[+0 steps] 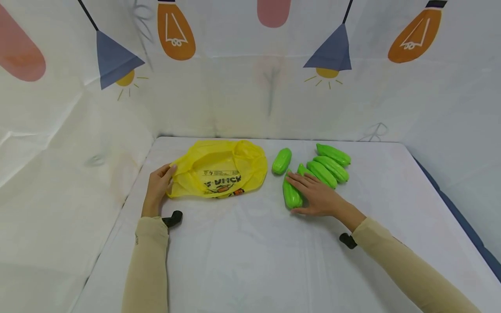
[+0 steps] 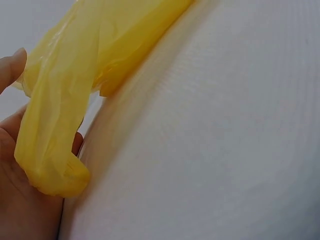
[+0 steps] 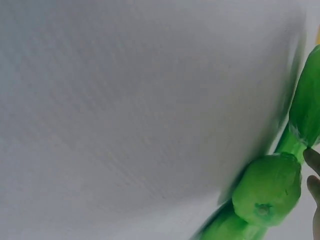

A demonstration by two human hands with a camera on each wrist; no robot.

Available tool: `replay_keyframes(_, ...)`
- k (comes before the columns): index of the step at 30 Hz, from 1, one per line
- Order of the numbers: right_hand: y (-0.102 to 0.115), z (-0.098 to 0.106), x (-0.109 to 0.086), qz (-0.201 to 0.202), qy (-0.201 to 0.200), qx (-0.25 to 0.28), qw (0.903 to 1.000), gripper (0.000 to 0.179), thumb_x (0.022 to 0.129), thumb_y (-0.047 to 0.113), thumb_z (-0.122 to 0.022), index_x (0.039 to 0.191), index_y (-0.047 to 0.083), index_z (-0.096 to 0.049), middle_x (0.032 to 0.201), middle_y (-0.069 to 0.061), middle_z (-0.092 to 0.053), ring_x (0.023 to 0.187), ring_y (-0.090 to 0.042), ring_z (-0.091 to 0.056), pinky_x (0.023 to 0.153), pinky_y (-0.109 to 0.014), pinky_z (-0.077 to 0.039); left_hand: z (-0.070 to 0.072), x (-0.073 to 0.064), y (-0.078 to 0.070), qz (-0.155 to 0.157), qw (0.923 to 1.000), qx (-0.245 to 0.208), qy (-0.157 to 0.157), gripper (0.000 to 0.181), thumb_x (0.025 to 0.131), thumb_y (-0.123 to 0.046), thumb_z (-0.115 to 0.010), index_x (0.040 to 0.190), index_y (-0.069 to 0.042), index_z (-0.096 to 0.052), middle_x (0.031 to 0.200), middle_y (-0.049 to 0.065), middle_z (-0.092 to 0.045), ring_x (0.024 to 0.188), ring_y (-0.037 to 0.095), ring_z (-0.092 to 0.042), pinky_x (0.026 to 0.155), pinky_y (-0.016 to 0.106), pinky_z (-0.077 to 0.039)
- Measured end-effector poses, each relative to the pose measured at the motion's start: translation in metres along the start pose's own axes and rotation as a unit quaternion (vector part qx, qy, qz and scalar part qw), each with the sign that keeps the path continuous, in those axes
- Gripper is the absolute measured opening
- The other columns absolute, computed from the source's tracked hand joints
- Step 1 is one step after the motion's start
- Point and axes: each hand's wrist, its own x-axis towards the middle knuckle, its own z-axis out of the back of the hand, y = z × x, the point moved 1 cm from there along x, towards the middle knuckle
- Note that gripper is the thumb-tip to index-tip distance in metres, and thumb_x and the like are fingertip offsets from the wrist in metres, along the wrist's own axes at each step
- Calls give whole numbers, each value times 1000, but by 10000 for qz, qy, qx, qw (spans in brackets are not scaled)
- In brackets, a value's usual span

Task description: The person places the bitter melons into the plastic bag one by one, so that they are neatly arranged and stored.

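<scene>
On the table's left half lies a yellow plastic bag [image 1: 250,174] with black print, its mouth spread. My left hand [image 1: 158,182] pinches its left edge; in the left wrist view the thumb [image 2: 12,67] and fingers hold the bag's film [image 2: 55,135] where a handle loop hangs down. To the right, my right hand [image 1: 318,198] lies over a green ridged gourd [image 1: 290,193], fingers stretched across its far end and thumb at its near end. In the right wrist view a fingertip [image 3: 312,160] is right at the end of a gourd [image 3: 306,105].
Several more green gourds [image 1: 332,169] lie side by side just beyond my right hand. Another gourd [image 1: 282,161] lies apart, between them and the bag. A white cloth covers the table [image 1: 242,261]; a printed white curtain [image 1: 235,100] hangs behind.
</scene>
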Motion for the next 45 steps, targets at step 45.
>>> replay_keyframes(45, 72, 37, 171, 815, 205, -28, 9965, 96, 88, 63, -60, 156, 10, -19, 163, -8, -18, 148, -26, -26, 122, -44, -14, 2, 18, 27, -205, 9989, 388, -156, 57, 98, -47, -55, 129, 0, -61, 106, -5, -64, 91, 1, -53, 82, 12, -42)
